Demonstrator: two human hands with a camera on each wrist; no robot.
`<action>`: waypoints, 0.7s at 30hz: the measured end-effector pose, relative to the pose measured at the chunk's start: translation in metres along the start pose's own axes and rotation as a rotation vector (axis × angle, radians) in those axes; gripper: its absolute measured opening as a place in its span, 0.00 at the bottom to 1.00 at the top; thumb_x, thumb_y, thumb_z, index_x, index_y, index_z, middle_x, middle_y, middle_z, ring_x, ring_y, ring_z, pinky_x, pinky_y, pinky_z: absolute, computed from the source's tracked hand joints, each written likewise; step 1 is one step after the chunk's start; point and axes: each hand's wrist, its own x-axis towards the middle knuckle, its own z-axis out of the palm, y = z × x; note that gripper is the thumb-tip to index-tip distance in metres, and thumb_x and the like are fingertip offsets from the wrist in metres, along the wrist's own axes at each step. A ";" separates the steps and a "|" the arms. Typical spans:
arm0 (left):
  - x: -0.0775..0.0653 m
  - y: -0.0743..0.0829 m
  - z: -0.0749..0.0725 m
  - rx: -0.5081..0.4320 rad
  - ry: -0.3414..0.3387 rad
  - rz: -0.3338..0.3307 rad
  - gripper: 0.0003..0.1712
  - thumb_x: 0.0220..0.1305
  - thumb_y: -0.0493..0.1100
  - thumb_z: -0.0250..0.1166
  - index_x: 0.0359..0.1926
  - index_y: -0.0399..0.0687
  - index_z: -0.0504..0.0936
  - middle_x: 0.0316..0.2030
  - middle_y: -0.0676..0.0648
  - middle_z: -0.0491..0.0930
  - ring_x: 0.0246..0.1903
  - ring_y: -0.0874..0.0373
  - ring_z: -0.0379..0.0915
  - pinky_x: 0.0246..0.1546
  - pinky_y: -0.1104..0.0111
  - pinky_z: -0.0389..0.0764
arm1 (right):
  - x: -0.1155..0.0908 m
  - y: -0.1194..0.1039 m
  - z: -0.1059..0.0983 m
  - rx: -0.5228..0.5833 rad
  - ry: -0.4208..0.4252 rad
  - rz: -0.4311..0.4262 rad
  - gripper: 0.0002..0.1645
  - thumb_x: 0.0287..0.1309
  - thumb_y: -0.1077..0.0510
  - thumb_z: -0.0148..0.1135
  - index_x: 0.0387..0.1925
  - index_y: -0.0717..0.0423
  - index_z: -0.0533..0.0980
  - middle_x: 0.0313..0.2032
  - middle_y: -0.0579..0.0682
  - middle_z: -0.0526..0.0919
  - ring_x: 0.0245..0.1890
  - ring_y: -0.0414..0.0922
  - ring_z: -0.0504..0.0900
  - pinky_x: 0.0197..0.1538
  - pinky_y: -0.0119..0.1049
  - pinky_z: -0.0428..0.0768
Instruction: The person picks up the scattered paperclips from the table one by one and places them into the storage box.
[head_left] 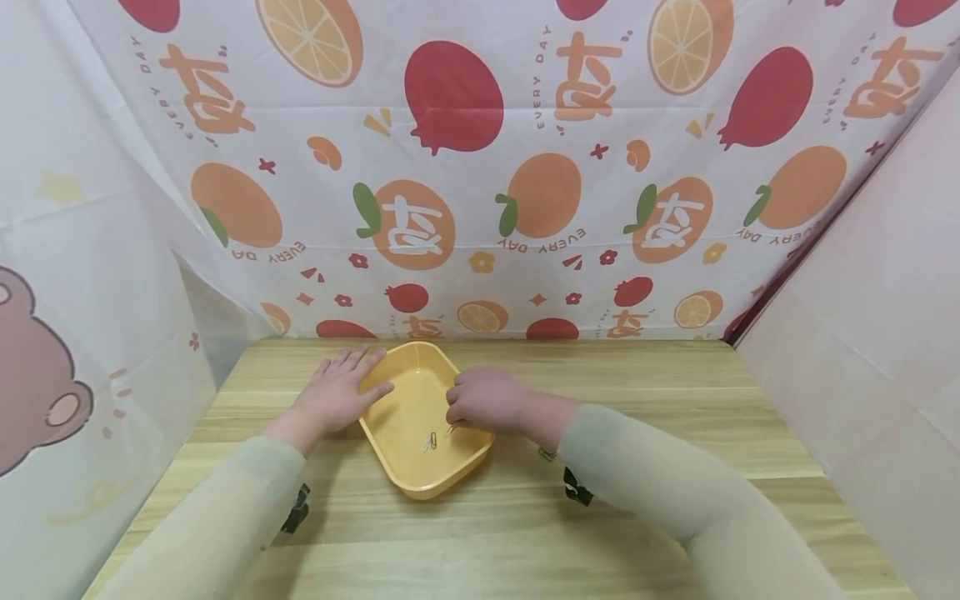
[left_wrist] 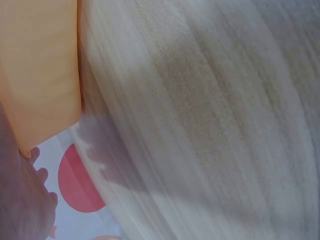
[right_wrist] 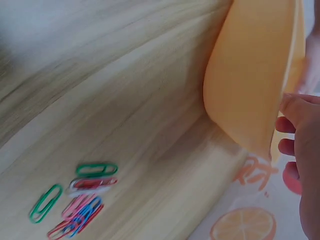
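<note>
A yellow plastic tray (head_left: 431,486) sits on the wooden table. My left hand (head_left: 333,396) holds its left rim, thumb over the inside and fingers along the outer side; in the left wrist view the thumb is hidden. Over the tray's right side, my right hand (head_left: 491,400) has curled fingers and pinches a small paper clip (head_left: 450,431). Two more paper clips (head_left: 432,441), one silvery and one gold, lie on the tray floor. In the right wrist view, thumb and index fingertips meet beside the tray's rim (right_wrist: 290,55).
On the table below my right forearm lie several coloured paper clips, among them a green one (right_wrist: 46,203) and a blue one (right_wrist: 85,216). A fruit-printed cloth (head_left: 480,167) hangs behind the table, with pale cloths at both sides.
</note>
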 end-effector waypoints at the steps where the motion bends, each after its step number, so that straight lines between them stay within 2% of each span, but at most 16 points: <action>1: 0.000 -0.001 0.000 0.003 0.002 0.000 0.44 0.72 0.69 0.46 0.78 0.51 0.52 0.76 0.34 0.45 0.74 0.30 0.37 0.71 0.36 0.36 | 0.003 -0.002 0.000 -0.016 -0.010 -0.007 0.10 0.67 0.46 0.61 0.30 0.35 0.85 0.31 0.36 0.79 0.33 0.39 0.72 0.36 0.30 0.71; 10: 0.000 0.000 -0.002 -0.012 0.002 -0.002 0.43 0.72 0.68 0.47 0.78 0.52 0.52 0.77 0.34 0.45 0.74 0.31 0.37 0.71 0.37 0.35 | 0.024 -0.010 0.009 -0.054 -0.165 -0.029 0.08 0.64 0.44 0.62 0.31 0.34 0.85 0.31 0.36 0.76 0.32 0.39 0.69 0.37 0.31 0.70; 21: 0.002 0.000 -0.001 0.006 -0.003 0.000 0.44 0.72 0.68 0.47 0.78 0.52 0.52 0.77 0.35 0.45 0.74 0.31 0.38 0.71 0.36 0.37 | 0.038 -0.020 0.022 -0.143 -0.242 -0.037 0.10 0.66 0.43 0.58 0.37 0.31 0.85 0.37 0.35 0.80 0.38 0.39 0.72 0.40 0.34 0.72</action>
